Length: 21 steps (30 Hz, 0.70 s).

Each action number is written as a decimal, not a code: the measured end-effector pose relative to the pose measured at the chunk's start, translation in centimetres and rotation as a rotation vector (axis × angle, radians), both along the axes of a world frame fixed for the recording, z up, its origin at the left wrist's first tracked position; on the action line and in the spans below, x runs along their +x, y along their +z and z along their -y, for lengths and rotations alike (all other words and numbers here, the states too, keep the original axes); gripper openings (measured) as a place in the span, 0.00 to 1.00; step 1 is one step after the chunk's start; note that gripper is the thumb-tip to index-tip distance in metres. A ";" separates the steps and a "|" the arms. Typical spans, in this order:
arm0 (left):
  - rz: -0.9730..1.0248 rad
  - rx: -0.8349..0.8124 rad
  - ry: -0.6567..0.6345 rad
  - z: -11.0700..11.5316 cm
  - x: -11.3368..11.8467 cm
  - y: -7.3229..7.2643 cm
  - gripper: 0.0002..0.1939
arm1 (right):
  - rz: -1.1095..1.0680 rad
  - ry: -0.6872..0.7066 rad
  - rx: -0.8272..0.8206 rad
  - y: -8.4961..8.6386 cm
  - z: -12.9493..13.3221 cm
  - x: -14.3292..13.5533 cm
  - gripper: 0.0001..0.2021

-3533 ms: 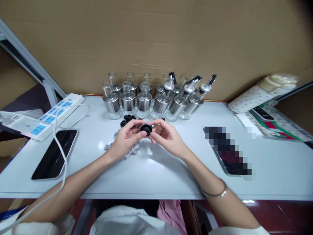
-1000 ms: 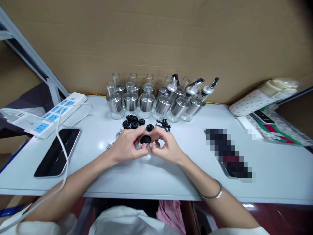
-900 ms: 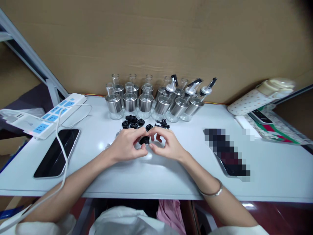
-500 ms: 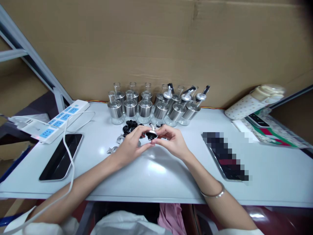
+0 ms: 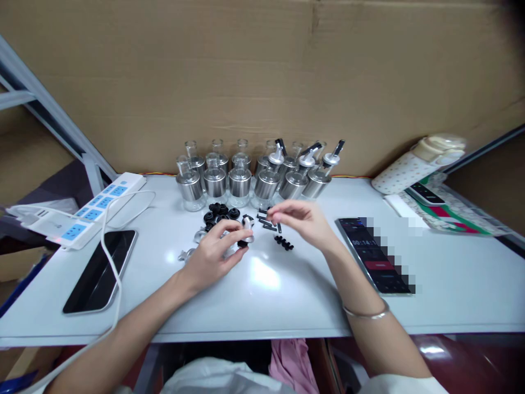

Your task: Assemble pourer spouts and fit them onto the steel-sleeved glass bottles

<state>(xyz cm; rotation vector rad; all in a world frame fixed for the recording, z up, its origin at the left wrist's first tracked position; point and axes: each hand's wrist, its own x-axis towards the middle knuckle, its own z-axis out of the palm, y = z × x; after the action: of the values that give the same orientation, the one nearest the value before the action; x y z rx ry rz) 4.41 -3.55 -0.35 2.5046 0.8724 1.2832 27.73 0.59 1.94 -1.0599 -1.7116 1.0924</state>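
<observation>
Silver caps (image 5: 187, 254) lie in front of the bottles' (image 5: 240, 183) left end, with black stoppers (image 5: 217, 210) closer to the glass. In front of the bottles' middle, the left hand (image 5: 213, 249) now has the pourer top (image 5: 249, 238) to itself, thumb and fingers narrowed around it. The right hand (image 5: 304, 221) has let go and moved away, near black levers (image 5: 267, 223) in front of the bottles' right half. That seems to leave the steadying to one hand, freeing the other. Its blurred fingertips sit close together; whether they pinch anything, I cannot tell. The pourer top looks shiny, silver and tilted, black underneath, partly covered by fingers.
</observation>
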 end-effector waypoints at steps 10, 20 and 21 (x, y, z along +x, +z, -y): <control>-0.128 -0.001 -0.008 0.0 -0.3 0.2 0.14 | 0.822 -0.294 -0.026 -2.4 -2.0 2.1 0.05; -0.145 -0.043 0.001 0.2 -0.1 0.1 0.16 | 0.835 -0.364 -0.002 -3.3 -1.9 1.0 0.04; -0.126 -0.058 0.003 0.2 -0.1 0.1 0.16 | 0.824 -0.368 0.003 -3.3 -1.9 1.0 0.04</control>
<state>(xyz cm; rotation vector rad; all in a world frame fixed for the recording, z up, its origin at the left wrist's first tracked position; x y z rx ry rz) 4.31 -3.76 -0.24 2.5621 0.9262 1.0937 28.75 2.47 -1.35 -1.9025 -1.9868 0.4211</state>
